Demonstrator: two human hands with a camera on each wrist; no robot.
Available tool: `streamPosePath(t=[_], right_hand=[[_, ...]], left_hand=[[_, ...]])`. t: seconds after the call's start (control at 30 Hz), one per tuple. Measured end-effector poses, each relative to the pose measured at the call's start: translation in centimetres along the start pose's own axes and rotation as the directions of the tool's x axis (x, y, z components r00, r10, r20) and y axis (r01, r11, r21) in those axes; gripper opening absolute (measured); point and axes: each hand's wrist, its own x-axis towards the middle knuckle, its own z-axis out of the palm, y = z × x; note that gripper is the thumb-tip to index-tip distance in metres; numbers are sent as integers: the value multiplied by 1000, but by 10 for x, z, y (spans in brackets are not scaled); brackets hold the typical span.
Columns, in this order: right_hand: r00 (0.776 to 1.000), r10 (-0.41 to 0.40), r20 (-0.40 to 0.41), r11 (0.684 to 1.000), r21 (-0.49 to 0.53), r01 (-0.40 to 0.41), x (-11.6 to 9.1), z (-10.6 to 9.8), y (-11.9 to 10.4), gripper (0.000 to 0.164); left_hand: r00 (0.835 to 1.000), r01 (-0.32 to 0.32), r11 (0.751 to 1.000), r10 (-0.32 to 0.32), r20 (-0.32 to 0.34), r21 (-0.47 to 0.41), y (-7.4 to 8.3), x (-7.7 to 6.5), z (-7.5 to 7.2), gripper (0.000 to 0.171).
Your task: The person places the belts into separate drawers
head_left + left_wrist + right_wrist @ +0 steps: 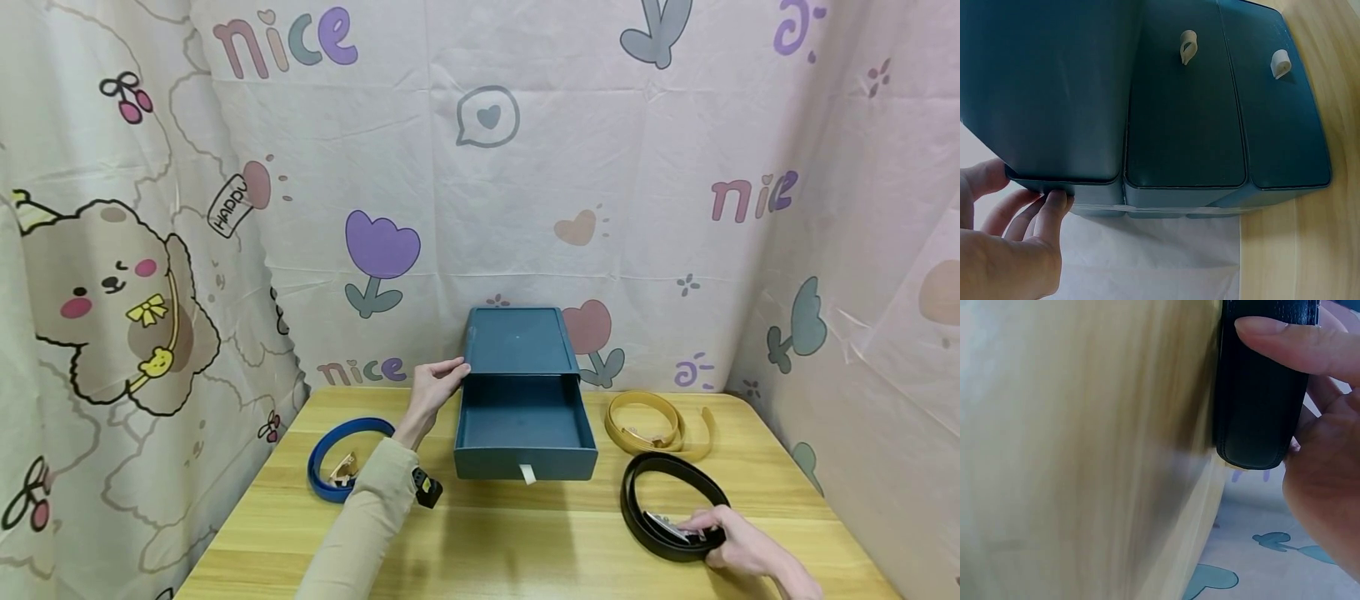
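A dark blue-green drawer box (517,337) stands at the back of the table, its top drawer (525,464) pulled out with no contents visible inside. My left hand (433,395) holds the box's upper left front edge; in the left wrist view its thumb and fingers (1052,212) pinch that corner. At the right front lies a coiled black belt (637,521) with a silver buckle (667,527). My right hand (742,542) grips the coil's right side, thumb on one face of the strap (1260,406) and fingers behind it, partly hidden.
A coiled blue belt (318,467) with a gold buckle lies left of the box, beside my left forearm. Behind the black belt is a coiled yellow belt (618,429). Two closed drawers (1185,119) with pale loops sit below the pulled-out one. Printed cloth (525,192) hangs around the table.
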Motion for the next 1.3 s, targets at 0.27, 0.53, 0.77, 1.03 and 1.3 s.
streamPosePath(t=[0.27, 0.53, 0.77, 1.03, 1.3], right_hand=[[999, -32, -33, 999, -3, 32, -1, 2, 0, 59], [999, -2, -53, 1000, -31, 0, -4, 2, 1, 58], [992, -10, -127, 993, -119, -5, -6, 1, -3, 55], [985, -48, -163, 990, -135, 26, -4, -4, -9, 53], [968, -125, -216, 982, -166, 90, 2, -11, -21, 54]], left_hand=[[1000, -3, 1000, 3, 0, 22, 1, -1, 0, 37], [1000, 6, 1000, -6, 4, 12, 1, 0, 1, 37], [1000, 5, 1000, -5, -1, 13, 2, 1, 1, 36], [1000, 12, 1000, -11, -11, 28, 3, 0, 1, 37], [1000, 13, 1000, -13, -1, -8, 3, 0, 1, 37]])
